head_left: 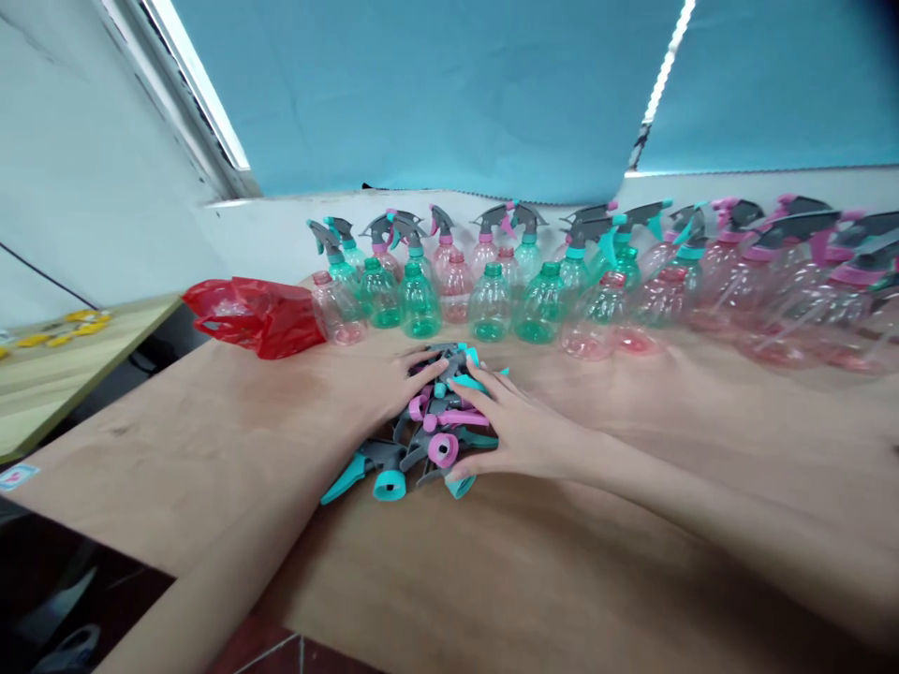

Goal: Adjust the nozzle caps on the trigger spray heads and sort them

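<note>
I have both hands on a messy pile of spray tops (pixel 456 418) in the middle of the wooden table (pixel 526 580). The tops are gray with pink or blue-green parts. My left hand (pixel 390 388) is on the left side, with fingers reaching over the pile; I can't tell if it is pinching one. My right hand (pixel 523 426) is on the other side, with its fingers and thumb spread wide. Behind the pile, open green bottles (pixel 421 304) and open pink bottles (pixel 456 288) stand up. More bottles with tops on (pixel 528 251) stand behind them and to the right. A red plastic bag (pixel 263 323) sits on the left, near the bottles.
</note>
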A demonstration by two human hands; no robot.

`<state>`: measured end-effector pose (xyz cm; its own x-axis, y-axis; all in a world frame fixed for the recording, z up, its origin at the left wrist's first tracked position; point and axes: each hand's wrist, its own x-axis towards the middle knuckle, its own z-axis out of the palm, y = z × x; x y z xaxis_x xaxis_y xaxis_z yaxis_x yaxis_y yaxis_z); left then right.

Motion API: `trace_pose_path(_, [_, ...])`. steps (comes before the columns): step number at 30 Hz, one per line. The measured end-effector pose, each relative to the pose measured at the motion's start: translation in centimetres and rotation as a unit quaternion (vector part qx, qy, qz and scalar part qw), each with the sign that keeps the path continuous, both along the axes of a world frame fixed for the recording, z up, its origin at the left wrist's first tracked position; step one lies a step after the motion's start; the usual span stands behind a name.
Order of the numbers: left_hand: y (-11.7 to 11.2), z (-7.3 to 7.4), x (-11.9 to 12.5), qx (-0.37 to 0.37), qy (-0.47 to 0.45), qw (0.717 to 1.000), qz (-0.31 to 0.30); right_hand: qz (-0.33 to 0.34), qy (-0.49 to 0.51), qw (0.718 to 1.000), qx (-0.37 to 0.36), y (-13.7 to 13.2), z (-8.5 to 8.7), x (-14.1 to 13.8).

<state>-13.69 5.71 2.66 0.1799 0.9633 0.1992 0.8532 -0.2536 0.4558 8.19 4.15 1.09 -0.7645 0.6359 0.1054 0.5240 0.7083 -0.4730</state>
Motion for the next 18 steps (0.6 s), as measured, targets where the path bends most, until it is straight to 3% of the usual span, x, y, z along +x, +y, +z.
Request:
trace_pose_path(4, [-0.9,1.6,-0.7,0.045,0.013,0.997,0.062,-0.003,0.011,1.0,0.026,0.0,0.3,0.7])
trace_pose_path(9, [-5.3,3.6,-2.1,0.084,0.018,0.994,0.07,0.011,0.033,0.997,0.065,-0.6,1.0,1.4])
trace_pose_path(10, [-6.3,3.8,-2.1,0.086,0.022,0.995,0.054,0.012,0.037,0.997,0.072,-0.7,1.1,1.5])
trace_pose_path(12, [-8.1,3.6,-1.8,0.067,0.05,0.996,-0.034,0.013,0.044,0.995,0.087,-0.8,1.1,1.6])
trace_pose_path(15, [-9.5,2.3,-1.0,0.078,0.097,0.98,-0.153,0.016,0.052,0.993,0.109,-0.9,1.2,1.8])
trace_pose_path(18, [-9.2,0.6,-0.1,0.109,0.143,0.965,-0.19,0.019,0.057,0.99,0.125,-1.2,1.2,2.3])
